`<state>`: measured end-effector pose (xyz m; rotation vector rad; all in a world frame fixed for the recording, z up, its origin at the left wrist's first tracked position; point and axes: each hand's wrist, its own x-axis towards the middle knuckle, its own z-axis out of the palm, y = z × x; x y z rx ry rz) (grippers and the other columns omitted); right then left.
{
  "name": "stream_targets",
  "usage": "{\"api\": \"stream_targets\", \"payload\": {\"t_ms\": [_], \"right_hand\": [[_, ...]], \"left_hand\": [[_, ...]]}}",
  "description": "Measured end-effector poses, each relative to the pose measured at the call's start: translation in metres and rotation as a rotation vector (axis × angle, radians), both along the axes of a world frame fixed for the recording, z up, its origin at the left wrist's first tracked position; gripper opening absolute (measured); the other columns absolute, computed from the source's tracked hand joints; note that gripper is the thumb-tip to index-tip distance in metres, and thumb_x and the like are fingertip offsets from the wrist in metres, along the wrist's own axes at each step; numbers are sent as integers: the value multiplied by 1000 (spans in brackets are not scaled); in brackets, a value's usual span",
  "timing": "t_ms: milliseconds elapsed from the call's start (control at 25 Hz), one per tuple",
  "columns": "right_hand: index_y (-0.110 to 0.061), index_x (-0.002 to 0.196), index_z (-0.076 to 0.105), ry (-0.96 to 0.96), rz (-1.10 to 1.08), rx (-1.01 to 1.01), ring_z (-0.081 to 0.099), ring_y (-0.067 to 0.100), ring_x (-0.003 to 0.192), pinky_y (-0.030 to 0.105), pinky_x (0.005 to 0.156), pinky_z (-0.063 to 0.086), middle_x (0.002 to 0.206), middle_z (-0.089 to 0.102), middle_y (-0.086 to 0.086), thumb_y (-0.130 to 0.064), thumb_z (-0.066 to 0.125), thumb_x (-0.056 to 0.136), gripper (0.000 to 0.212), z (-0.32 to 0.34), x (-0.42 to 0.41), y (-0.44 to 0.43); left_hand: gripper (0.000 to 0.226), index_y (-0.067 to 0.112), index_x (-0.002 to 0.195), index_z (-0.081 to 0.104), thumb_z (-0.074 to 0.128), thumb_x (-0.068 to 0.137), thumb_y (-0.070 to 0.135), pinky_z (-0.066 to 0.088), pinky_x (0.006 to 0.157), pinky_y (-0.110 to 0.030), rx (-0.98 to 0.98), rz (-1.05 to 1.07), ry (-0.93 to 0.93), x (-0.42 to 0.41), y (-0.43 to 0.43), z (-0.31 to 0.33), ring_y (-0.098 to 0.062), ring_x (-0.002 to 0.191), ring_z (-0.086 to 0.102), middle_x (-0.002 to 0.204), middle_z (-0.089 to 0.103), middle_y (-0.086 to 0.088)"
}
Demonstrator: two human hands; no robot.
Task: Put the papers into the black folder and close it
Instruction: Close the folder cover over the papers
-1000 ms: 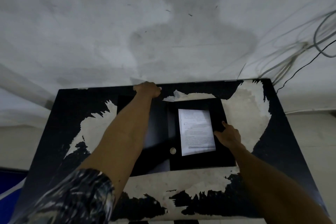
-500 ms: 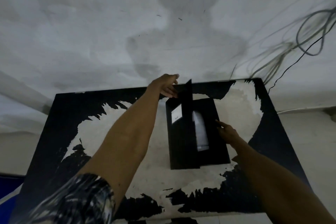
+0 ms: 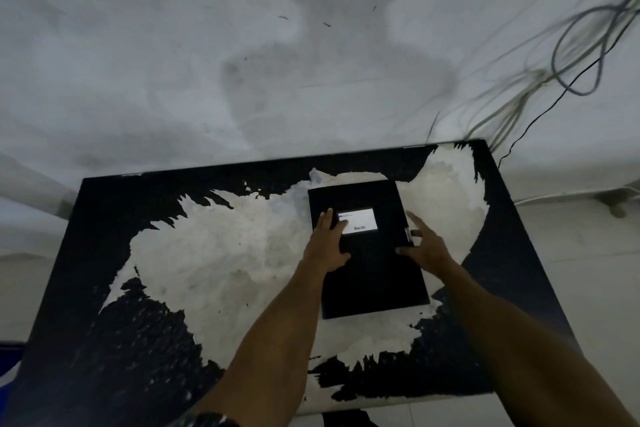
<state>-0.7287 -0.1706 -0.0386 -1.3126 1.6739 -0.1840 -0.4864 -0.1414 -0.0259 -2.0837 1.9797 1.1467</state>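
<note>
The black folder lies closed and flat on the table, with a white label on its cover. The papers are hidden inside it. My left hand rests palm down on the cover's left side, fingers spread, one fingertip touching the label. My right hand is at the folder's right edge with fingers apart, its thumb on the cover near a small clasp. Neither hand grips anything.
The table top is black with large worn white patches. A bundle of grey and black cables hangs against the stained white wall behind the table's right corner. Something blue shows at the lower left.
The folder's cover has swung over from the left and now lies shut over the papers. My left hand came from the far edge down onto the cover; my right hand stayed at the right edge.
</note>
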Motion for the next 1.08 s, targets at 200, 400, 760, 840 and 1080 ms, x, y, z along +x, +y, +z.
{"api": "stream_targets", "payload": {"t_ms": [200, 400, 760, 840, 1080], "right_hand": [[-28, 155, 27, 221, 188, -43, 54, 31, 130, 35, 109, 44, 148, 49, 15, -19, 72, 87, 81, -10, 5, 4], [-30, 155, 26, 274, 217, -30, 53, 30, 131, 36, 110, 43, 149, 48, 14, -24, 72, 87, 82, -8, 5, 1], [-32, 154, 28, 286, 196, -51, 57, 29, 126, 37, 106, 48, 146, 52, 13, -28, 74, 85, 83, -12, 8, 0], [-32, 154, 28, 279, 185, -36, 56, 29, 127, 37, 107, 47, 147, 51, 13, -27, 74, 85, 83, -13, 8, 0], [-29, 155, 28, 267, 212, -2, 52, 30, 131, 37, 108, 44, 150, 46, 14, -22, 74, 86, 84, -7, 8, -3]], "left_hand": [[82, 22, 162, 12, 60, 96, 31, 15, 129, -43, -31, 96, -10, -4, 19, -14, -26, 158, -11, 169, -16, -7], [83, 19, 162, 9, 60, 97, 27, 13, 129, -44, -16, 127, 0, -7, 19, -20, -28, 158, -13, 168, -19, -10], [84, 20, 162, 10, 61, 96, 26, 12, 129, -45, -41, 103, -21, -2, 10, -28, -27, 158, -14, 168, -19, -9], [84, 20, 162, 11, 62, 95, 27, 13, 129, -45, -37, 107, -36, -3, 10, -29, -27, 158, -13, 168, -18, -9], [85, 20, 162, 11, 64, 94, 25, 14, 129, -45, -3, 100, -47, -4, 8, -21, -27, 158, -11, 169, -17, -9]]}}
